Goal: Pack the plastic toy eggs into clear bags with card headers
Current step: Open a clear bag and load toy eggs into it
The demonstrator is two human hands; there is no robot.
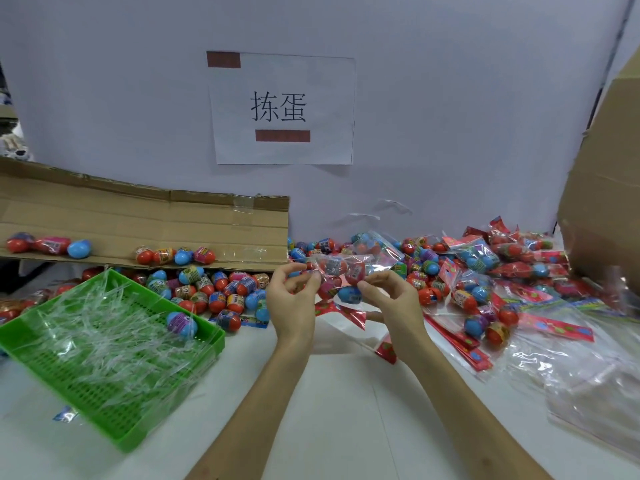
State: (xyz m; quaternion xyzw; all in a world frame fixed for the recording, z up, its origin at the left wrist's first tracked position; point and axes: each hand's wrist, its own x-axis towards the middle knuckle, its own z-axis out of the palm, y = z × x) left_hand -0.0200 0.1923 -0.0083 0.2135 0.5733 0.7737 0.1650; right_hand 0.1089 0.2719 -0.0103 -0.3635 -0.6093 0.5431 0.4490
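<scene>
Above table, left hand and right hand pinch blurred bag.

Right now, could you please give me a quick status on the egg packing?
Left hand and right hand pinch clear bag, eggs inside. Bag held off table. Nothing blocking.

A green tray holding clear plastic strips sits beside a cardboard flap.

Even, soft light filled the scene with faint shadows, the wide lens bowed the edges, glare flecked the clear bags, and the right border was smeared with blur.
</scene>
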